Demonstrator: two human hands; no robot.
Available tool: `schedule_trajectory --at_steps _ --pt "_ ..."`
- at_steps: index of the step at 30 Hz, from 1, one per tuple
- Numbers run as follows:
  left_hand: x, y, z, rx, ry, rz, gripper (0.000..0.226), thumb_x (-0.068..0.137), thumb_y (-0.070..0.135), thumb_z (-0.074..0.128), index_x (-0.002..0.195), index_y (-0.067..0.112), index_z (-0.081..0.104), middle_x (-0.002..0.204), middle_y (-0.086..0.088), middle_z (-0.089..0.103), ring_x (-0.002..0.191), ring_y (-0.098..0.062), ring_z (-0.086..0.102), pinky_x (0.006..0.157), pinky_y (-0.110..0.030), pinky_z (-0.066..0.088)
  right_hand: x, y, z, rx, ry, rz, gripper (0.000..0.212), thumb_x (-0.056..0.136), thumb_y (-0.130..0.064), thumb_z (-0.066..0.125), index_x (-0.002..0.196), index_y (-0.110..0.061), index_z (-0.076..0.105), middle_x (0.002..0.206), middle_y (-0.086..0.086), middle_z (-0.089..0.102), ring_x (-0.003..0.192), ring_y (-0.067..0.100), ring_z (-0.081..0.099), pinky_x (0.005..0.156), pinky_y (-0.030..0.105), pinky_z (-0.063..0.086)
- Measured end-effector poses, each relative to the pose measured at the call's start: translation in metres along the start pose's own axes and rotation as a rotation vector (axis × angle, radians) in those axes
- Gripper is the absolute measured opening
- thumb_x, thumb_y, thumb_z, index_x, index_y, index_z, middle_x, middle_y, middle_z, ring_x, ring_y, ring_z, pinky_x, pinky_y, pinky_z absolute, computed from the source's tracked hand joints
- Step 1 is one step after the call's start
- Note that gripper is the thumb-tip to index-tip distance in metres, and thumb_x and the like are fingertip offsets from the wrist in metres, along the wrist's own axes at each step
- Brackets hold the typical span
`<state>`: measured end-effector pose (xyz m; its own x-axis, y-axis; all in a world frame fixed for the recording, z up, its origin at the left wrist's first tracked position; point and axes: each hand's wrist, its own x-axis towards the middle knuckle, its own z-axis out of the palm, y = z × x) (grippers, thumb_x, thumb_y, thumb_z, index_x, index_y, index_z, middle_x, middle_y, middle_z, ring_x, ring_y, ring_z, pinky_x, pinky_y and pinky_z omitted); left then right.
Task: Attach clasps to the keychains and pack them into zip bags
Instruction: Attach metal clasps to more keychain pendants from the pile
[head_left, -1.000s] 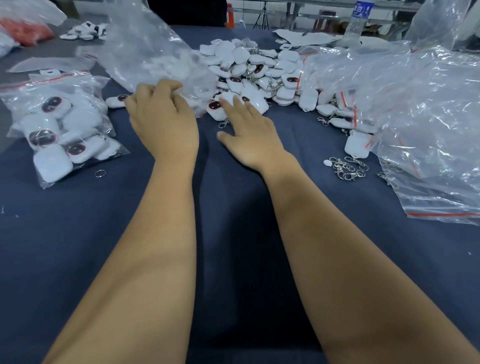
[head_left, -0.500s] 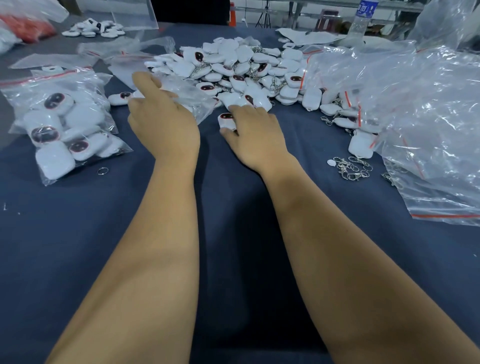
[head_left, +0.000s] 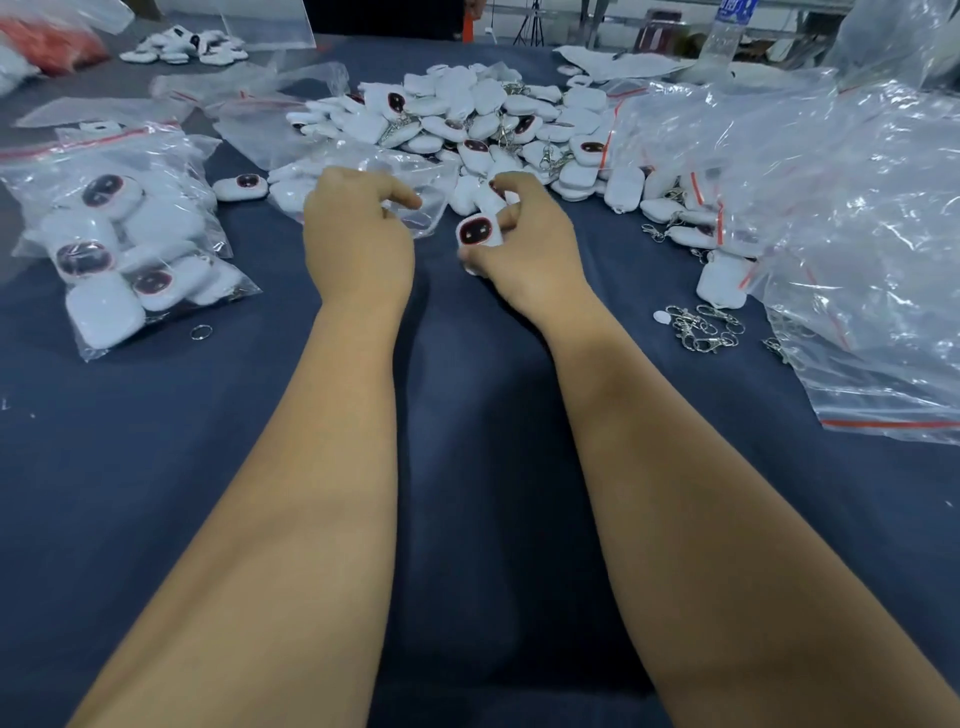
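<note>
My right hand (head_left: 524, 249) grips a white keychain (head_left: 477, 232) with a dark face, lifted just off the blue cloth in front of the big pile of white keychains (head_left: 467, 124). My left hand (head_left: 353, 234) has curled fingers pinching the edge of a clear zip bag (head_left: 410, 176) that lies at the pile's near left edge with some keychains in it. A small heap of metal clasps (head_left: 701, 327) lies on the cloth to the right of my right arm.
A filled zip bag (head_left: 119, 228) of keychains lies at the left, a loose ring (head_left: 200, 331) beside it. A heap of empty zip bags (head_left: 852, 218) covers the right side. More bags and keychains (head_left: 182, 47) sit at the far left; a water bottle (head_left: 727, 31) stands behind.
My right hand has picked a keychain off the pile's edge and drawn it back toward me. My left hand has curled onto the clear bag and pulled slightly nearer.
</note>
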<state>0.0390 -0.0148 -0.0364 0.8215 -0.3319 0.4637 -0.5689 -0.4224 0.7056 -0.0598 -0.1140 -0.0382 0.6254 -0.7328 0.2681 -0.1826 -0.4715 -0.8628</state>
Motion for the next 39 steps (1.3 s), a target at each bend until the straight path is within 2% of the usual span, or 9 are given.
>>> schedule_trajectory --at_steps 6,10,13,19,24,28,32,35,39 --pt "-0.005 0.002 0.011 0.012 -0.227 0.061 0.056 0.084 0.005 0.051 0.137 0.023 0.056 0.135 -0.004 0.059 0.122 -0.024 0.054 0.087 -0.025 0.042 0.002 0.003 -0.013 0.416 0.09 0.084 0.012 0.08 -0.004 0.075 0.086 0.005 0.07 0.074 0.009 0.065 0.07 0.016 0.058 0.066 0.033 0.05" --pt "-0.005 0.005 0.014 0.067 -0.246 0.104 0.051 0.087 0.012 0.053 0.135 0.027 0.058 0.125 -0.005 0.064 0.125 -0.026 0.049 0.096 -0.033 0.046 -0.001 -0.005 -0.011 0.7 -0.084 0.109 0.007 0.093 -0.016 0.067 0.098 -0.011 0.066 0.083 0.008 0.071 0.07 0.017 0.067 0.066 0.029 0.057" --pt "-0.008 0.01 0.015 -0.159 -0.253 0.025 0.048 0.086 0.006 0.048 0.127 0.023 0.065 0.117 -0.003 0.069 0.111 -0.02 0.06 0.091 -0.025 0.047 -0.002 -0.005 -0.007 0.603 -0.133 0.122 0.016 0.097 -0.007 0.057 0.11 -0.001 0.064 0.09 0.013 0.07 0.069 0.016 0.065 0.061 0.025 0.053" --pt "-0.006 0.013 0.015 -0.495 -0.291 -0.191 0.039 0.09 0.003 0.051 0.124 0.017 0.065 0.123 -0.007 0.066 0.116 -0.024 0.061 0.102 -0.042 0.049 -0.001 -0.003 -0.006 0.527 -0.132 0.159 0.018 0.095 0.006 0.05 0.11 0.004 0.061 0.085 0.009 0.066 0.067 0.017 0.064 0.067 0.027 0.054" --pt "-0.006 0.016 0.013 -0.614 -0.305 -0.227 0.034 0.089 -0.002 0.053 0.112 0.018 0.069 0.109 -0.008 0.071 0.1 -0.02 0.066 0.09 -0.033 0.056 -0.001 -0.003 -0.004 0.485 -0.085 0.166 0.022 0.091 0.009 0.052 0.108 -0.004 0.054 0.085 0.012 0.066 0.055 0.016 0.062 0.058 0.028 0.052" --pt "-0.009 0.021 0.009 -0.749 -0.357 -0.265 0.034 0.085 -0.007 0.047 0.088 0.014 0.073 0.064 0.004 0.069 0.06 -0.008 0.063 0.058 -0.018 0.051 -0.002 -0.004 -0.002 0.461 -0.09 0.17 0.023 0.092 0.008 0.053 0.114 0.001 0.054 0.088 0.015 0.067 0.055 0.017 0.059 0.056 0.028 0.05" --pt "-0.009 0.023 0.008 -0.743 -0.408 -0.266 0.022 0.087 -0.001 0.051 0.086 0.007 0.071 0.061 -0.001 0.059 0.06 -0.017 0.052 0.061 -0.026 0.044 -0.003 -0.005 -0.004 0.494 -0.113 0.168 0.023 0.092 0.011 0.051 0.113 0.001 0.055 0.084 0.014 0.065 0.06 0.021 0.056 0.056 0.027 0.049" --pt "-0.011 0.022 0.009 -0.668 -0.439 -0.18 0.018 0.09 0.004 0.056 0.08 0.009 0.07 0.057 0.003 0.057 0.049 -0.006 0.048 0.053 -0.017 0.04 -0.003 -0.008 -0.006 0.52 -0.142 0.175 0.022 0.09 0.008 0.052 0.109 -0.001 0.058 0.076 0.011 0.064 0.06 0.021 0.057 0.056 0.027 0.051" --pt "-0.009 0.019 0.01 -0.626 -0.428 -0.19 0.018 0.09 0.01 0.058 0.09 -0.005 0.068 0.072 -0.011 0.048 0.055 -0.012 0.038 0.063 -0.029 0.035 -0.001 -0.011 -0.009 0.597 -0.159 0.215 0.012 0.098 -0.005 0.047 0.098 -0.007 0.059 0.077 0.013 0.063 0.055 0.02 0.061 0.056 0.029 0.055"
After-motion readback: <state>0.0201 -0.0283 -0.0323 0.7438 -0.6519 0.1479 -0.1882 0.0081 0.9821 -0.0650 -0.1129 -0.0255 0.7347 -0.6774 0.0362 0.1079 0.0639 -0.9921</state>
